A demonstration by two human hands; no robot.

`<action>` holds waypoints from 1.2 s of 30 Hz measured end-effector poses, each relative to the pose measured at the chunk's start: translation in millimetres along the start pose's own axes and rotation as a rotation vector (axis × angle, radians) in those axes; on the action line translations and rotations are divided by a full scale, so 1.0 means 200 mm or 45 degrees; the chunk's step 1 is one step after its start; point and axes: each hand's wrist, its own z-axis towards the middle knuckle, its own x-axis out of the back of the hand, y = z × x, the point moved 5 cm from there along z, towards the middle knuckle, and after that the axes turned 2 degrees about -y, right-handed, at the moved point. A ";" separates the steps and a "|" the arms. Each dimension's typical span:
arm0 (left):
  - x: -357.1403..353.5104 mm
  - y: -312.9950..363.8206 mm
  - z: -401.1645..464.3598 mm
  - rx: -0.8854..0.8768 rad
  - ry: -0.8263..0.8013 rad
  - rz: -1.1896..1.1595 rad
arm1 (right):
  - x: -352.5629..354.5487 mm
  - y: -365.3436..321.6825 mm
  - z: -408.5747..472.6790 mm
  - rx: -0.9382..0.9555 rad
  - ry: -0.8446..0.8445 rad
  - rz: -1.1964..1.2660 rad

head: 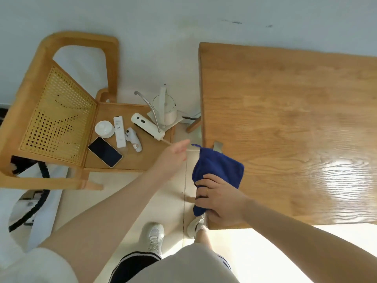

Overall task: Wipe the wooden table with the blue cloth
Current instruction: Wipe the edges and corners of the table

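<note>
I press my right hand (pixel 219 198), grip closed on the blue cloth (pixel 219 167), onto the surface (pixel 285 119) edge for wiping; my left hand (pixel 175 155) hangs open, clear.

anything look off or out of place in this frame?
Mostly one thing: the wooden chair is serving as a shelf. Its seat holds a phone, a remote, a controller, a white lid and a water pump. The wooden table shows no spill or damage.
</note>
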 end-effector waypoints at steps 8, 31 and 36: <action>-0.17 0.00 -0.03 0.033 -0.261 -0.083 | 0.05 0.06 0.08 -0.106 0.139 -0.109; -0.37 -0.16 -0.12 0.104 -0.257 0.155 | -0.08 -0.32 -0.63 -1.876 0.857 1.083; -0.40 -0.21 -0.17 0.132 -0.297 0.196 | -0.35 -0.42 -0.60 -2.309 1.112 2.175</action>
